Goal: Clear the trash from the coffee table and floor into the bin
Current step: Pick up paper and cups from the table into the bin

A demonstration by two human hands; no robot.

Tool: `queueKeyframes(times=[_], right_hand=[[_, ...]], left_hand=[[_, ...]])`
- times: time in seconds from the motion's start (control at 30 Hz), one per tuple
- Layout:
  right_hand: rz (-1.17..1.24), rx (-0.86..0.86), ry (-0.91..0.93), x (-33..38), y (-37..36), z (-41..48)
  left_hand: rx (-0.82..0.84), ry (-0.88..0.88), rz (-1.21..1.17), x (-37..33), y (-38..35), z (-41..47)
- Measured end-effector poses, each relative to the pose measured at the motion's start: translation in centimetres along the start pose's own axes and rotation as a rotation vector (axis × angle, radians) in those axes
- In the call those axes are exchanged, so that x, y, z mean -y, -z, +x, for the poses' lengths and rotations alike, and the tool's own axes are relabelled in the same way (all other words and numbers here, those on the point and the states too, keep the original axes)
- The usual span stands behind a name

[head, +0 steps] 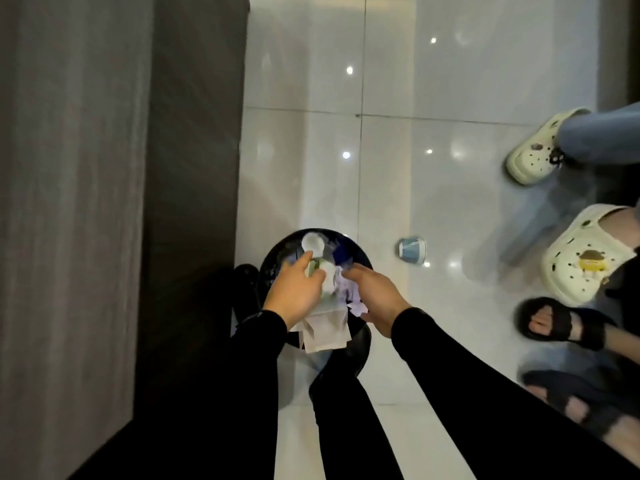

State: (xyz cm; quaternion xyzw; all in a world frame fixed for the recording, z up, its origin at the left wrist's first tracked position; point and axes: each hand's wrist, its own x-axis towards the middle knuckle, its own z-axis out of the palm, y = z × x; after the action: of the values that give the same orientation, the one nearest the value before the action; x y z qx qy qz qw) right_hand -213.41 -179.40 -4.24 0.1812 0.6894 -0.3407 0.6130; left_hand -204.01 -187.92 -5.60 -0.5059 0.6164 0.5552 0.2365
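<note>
A round black bin [362, 341] stands on the white tiled floor below me, filled with trash: a white cup [311, 242], a white paper bag [325, 329] and crumpled pale paper [353, 299]. My left hand [298, 293] is over the bin, its fingers curled around a white and green wrapper [327, 277]. My right hand [377, 296] is beside it, palm down on the crumpled paper, with its fingertips hidden. A blue paper cup [412, 250] lies on its side on the floor right of the bin.
The dark coffee table [190, 168] runs along the left, close to the bin. At the right stand other people's feet in cream clogs [581, 263], another cream clog [533, 154] and black sandals [554, 322]. Glossy floor tiles [415, 81] stretch ahead.
</note>
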Motion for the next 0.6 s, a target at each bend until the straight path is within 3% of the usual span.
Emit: queueKeyframes(times=[0.1, 0.23, 0.37, 0.6], right_hand=[[-0.048, -0.081, 0.039, 2.1, -0.1, -1.3], [-0.078, -0.152, 0.181, 7.7, -2.3, -3.1], [-0.075, -0.073, 0.321, 15.7, -7.0, -5.6], [-0.161, 0.005, 0.501, 26.9, -16.9, -9.1]], left_hand=[[-0.046, 0.012, 0.034, -1.4, 2.8, -0.8], [-0.285, -0.102, -0.093, -5.3, 8.1, -2.0], [-0.486, -0.199, -0.224, -9.4, 15.0, -2.8], [-0.666, -0.268, -0.354, -11.5, 27.5, -3.3]])
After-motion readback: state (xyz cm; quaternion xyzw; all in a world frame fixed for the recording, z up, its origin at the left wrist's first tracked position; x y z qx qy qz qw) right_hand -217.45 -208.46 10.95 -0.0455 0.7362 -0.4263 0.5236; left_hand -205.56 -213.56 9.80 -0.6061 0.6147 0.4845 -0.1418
